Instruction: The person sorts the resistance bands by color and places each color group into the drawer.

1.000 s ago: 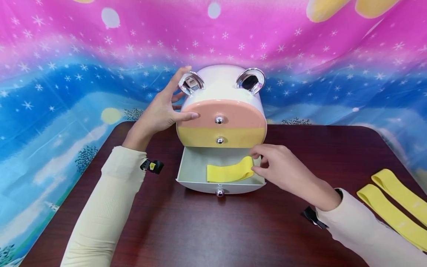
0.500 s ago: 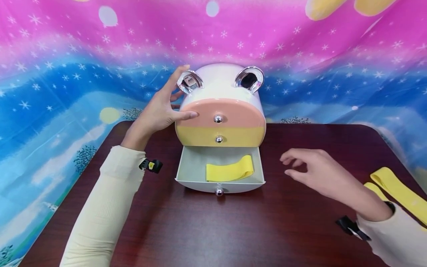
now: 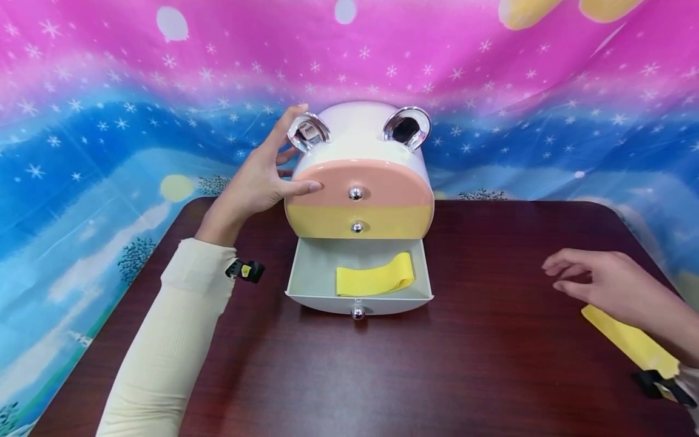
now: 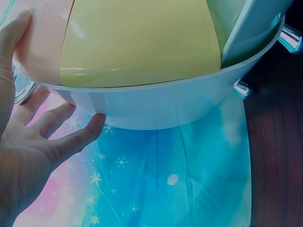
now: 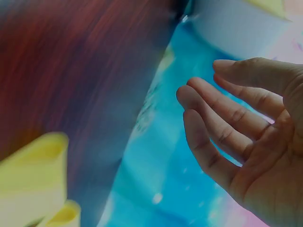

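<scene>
A small white drawer box [image 3: 363,130] with silver ears stands at the back of the table. Its pink and yellow drawers are closed, while the pale bottom drawer [image 3: 314,261] is pulled out. In that drawer lies a folded yellow elastic band [image 3: 371,280]. My left hand [image 3: 259,179] grips the box's left side, thumb on the pink front; in the left wrist view its fingers touch the white shell. My right hand [image 3: 617,285] is over the table's right side, fingers loosely bent, holding nothing. Beneath it shows another yellow band [image 3: 630,340], partly covered by the arm.
Two yellow bands, one nearer [image 5: 31,182] and one at the lower edge [image 5: 66,215], lie on the dark table [image 3: 464,376] in the right wrist view. A patterned cloth [image 3: 136,103] hangs behind the table.
My right hand has moved away from the drawer to the right, leaving the yellow band inside, and is now above the bands on the right. My left hand stays on the box.
</scene>
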